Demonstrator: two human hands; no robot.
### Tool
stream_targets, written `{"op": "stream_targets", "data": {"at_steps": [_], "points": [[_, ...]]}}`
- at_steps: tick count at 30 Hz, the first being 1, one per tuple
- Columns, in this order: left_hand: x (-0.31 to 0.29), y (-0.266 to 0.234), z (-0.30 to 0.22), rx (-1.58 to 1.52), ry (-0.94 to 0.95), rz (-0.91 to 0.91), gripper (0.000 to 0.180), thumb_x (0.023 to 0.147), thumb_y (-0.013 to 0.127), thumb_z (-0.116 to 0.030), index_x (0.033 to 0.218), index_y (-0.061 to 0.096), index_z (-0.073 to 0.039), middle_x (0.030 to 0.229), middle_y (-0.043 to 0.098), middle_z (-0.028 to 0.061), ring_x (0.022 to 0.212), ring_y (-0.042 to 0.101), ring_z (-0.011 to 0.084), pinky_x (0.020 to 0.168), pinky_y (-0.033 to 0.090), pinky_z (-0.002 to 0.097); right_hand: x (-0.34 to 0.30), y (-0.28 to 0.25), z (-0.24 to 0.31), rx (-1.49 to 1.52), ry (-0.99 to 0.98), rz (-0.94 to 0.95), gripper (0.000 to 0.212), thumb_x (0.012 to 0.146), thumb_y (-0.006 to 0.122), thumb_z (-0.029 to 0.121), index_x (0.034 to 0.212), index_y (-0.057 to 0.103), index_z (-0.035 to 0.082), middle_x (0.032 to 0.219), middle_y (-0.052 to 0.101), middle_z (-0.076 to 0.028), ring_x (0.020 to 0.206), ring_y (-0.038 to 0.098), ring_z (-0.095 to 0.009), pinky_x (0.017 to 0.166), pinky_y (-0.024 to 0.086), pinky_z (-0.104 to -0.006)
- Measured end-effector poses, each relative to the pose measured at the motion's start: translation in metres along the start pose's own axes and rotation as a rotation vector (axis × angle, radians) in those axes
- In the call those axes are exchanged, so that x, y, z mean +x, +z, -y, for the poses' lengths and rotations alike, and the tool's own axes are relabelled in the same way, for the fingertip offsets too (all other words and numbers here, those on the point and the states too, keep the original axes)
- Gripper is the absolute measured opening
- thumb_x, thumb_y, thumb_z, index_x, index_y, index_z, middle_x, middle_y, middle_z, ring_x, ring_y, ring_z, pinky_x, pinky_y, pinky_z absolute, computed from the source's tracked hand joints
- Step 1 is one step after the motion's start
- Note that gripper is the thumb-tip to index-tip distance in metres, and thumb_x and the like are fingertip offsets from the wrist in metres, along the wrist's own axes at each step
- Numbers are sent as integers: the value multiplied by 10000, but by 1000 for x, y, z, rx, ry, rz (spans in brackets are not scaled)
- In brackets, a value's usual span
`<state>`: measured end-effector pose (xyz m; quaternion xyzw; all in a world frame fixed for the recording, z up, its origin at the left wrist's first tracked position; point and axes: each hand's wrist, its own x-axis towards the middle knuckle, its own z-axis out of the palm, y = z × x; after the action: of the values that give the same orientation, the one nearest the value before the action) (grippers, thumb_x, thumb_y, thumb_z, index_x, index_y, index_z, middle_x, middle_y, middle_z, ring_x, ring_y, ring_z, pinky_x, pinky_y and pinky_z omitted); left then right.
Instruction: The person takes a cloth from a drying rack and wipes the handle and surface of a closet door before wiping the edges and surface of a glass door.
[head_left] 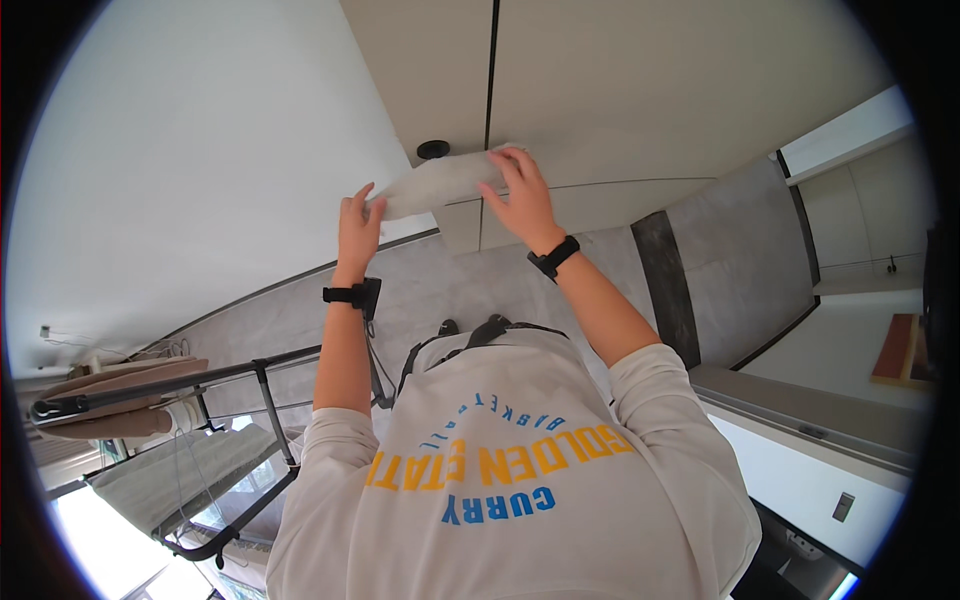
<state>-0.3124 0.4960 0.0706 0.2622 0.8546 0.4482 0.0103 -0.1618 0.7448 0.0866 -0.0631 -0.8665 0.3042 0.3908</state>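
Observation:
A pale grey, long bundle of cloth (440, 183) is stretched between my two hands, in front of a beige cabinet (620, 90). My left hand (359, 225) grips its left end, thumb and fingers curled about it. At the other end, my right hand (524, 200) pinches the cloth with its fingers on top and the thumb lower down. Just above the cloth, a round black knob (433, 150) sits on the cabinet front. Each wrist wears a black band with a small box.
A white wall (220, 130) rises at the left. At the lower left stands a black metal frame (265, 400) with grey fabric (180, 480). The grey floor (590, 265) carries a dark strip (665, 285). A white wall with a switch (843, 507) is at the right.

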Motion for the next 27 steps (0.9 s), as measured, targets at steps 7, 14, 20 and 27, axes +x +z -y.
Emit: {"op": "stream_targets", "data": {"at_steps": [7, 14, 20, 27], "points": [[-8, -1, 37, 177, -17, 340, 349, 860, 699, -279, 1098, 660, -27, 970, 602, 164, 844, 600, 305, 748, 483, 389, -2, 47, 30, -341, -160, 106, 458, 843, 694, 210, 1277, 588, 109, 1328, 530, -121, 1081, 506, -385, 976, 426, -470], [-17, -1, 56, 394, 148, 64, 225, 811, 691, -175, 993, 649, -51, 1041, 629, 138, 903, 609, 338, 787, 496, 410, -6, 68, 46, -459, -210, 87, 501, 800, 706, 172, 1285, 585, 137, 1377, 507, -84, 1073, 498, -365, 984, 436, -457], [8, 5, 53, 410, 170, 49, 184, 810, 655, -82, 993, 649, -99, 1077, 618, 95, 877, 612, 330, 750, 489, 414, -14, 59, 28, -503, -233, 48, 494, 776, 695, 80, 1259, 604, 122, 1350, 535, -83, 1050, 517, -367, 949, 464, -451], [37, 25, -8, -203, 44, -172, 261, 859, 553, 76, 1077, 588, -62, 1271, 450, 154, 935, 597, 286, 795, 506, 358, -15, 29, 14, -494, -177, 5, 455, 795, 690, 98, 1244, 617, 110, 1308, 570, -77, 1065, 528, -362, 945, 471, -419]]}}
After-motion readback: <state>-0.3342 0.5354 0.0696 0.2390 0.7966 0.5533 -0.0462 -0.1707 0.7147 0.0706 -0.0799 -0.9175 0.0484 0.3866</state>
